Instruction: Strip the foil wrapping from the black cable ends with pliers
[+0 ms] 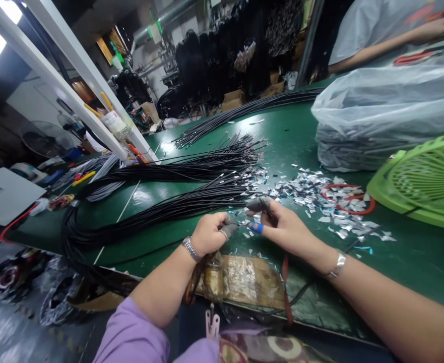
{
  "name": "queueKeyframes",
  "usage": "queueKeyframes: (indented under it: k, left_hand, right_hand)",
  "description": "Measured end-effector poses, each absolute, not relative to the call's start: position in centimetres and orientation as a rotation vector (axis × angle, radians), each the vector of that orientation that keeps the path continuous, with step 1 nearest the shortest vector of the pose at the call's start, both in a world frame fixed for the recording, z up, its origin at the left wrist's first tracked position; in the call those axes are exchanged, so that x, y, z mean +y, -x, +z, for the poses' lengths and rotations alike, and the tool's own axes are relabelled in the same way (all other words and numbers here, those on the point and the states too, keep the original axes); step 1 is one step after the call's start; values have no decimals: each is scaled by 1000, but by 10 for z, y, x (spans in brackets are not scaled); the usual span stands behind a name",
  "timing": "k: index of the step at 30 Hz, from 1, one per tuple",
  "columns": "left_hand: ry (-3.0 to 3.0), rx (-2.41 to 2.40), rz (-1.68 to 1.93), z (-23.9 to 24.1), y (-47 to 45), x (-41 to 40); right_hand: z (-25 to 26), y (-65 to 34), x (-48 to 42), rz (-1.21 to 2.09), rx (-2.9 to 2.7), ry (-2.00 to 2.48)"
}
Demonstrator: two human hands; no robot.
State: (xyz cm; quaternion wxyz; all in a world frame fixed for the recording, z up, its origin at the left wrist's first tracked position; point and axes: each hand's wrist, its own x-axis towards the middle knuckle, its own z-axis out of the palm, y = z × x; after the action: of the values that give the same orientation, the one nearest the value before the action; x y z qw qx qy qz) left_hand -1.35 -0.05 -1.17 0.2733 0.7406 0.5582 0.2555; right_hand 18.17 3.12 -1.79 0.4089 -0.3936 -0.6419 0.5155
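Observation:
My left hand (209, 235), with grey covers on its fingertips, pinches a thin black cable (149, 250) that trails off to the left over the green table. The cable's pale, silvery end (243, 223) shows between my two hands. Close on the right, my right hand (288, 227) has its fingers curled, with blue tape on the thumb and a grey cover on a fingertip. Something dark and slender sits within its grasp; its kind cannot be made out. Just beyond my hands lies a bundle of black cables (176, 200), their ends toward the right.
Scraps of silvery foil (305, 189) lie around red rings (367, 204). A green fan (426, 176) and a plastic-wrapped bundle (380, 116) stand at right. More black cables (184, 171) lie farther back. A taped wooden block (248, 280) is at the front edge. Another person (373, 35) works opposite.

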Motion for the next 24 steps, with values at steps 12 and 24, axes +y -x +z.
queueKeyframes:
  k: [12,24]
  left_hand:
    - [-1936,1160,703,-7,11,-1]
    - [-2179,1501,869,-11,6,-5]
  right_hand:
    - [-19,-166,23,1953,-1235,1062]
    - [-16,-161,14,2011,-1002,937]
